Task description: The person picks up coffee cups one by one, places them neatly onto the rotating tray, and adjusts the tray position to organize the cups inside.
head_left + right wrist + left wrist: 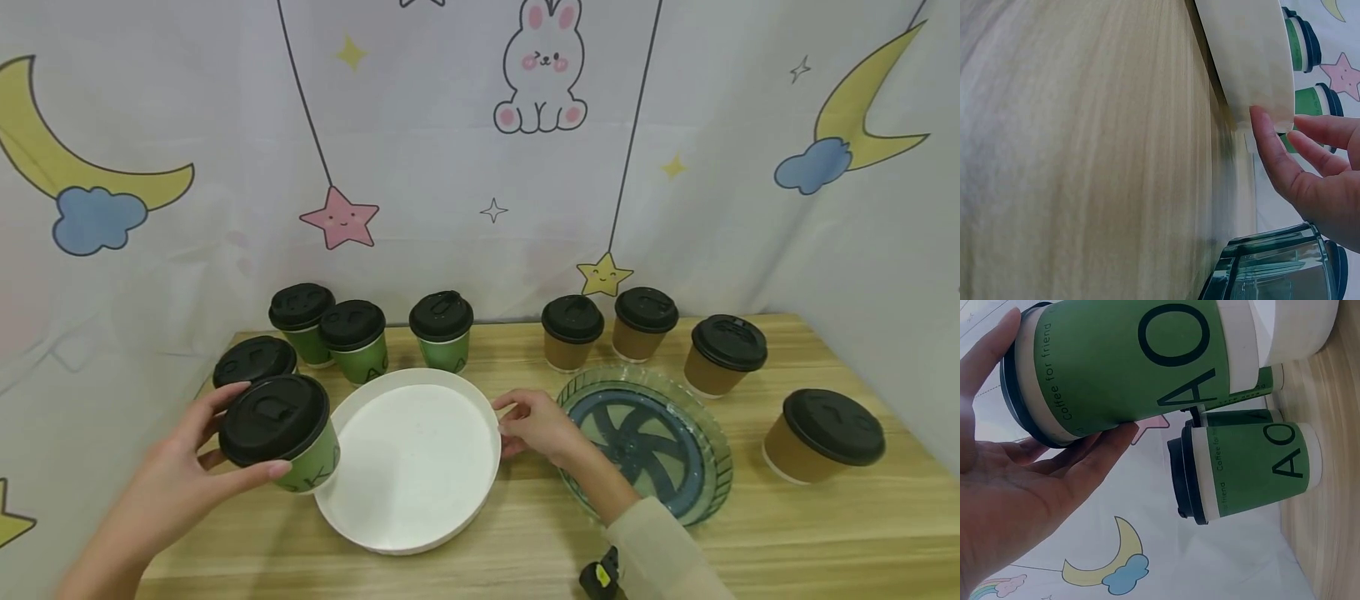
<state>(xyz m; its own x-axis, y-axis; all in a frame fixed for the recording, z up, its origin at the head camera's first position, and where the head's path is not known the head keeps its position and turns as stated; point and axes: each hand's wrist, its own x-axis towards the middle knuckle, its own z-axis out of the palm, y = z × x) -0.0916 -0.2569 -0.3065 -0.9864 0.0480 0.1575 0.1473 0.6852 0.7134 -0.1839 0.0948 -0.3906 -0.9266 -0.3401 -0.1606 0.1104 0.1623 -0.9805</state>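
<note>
Raised at the front left, a green paper coffee cup with a black lid is gripped around its lid end by my left hand. The left wrist view shows the held cup with large dark letters, the thumb and fingers on either side of the lid. In front of me is a round white tray with a low wall, its left rim overlapped by the held cup. My right hand pinches the tray's right rim, one fingertip on the outer wall and others at the top edge.
Several more green cups with black lids stand behind and left of the tray. On the right, a round clear green glass dish is bordered by several brown lidded cups. A small black object lies near my right sleeve. A printed curtain hangs behind.
</note>
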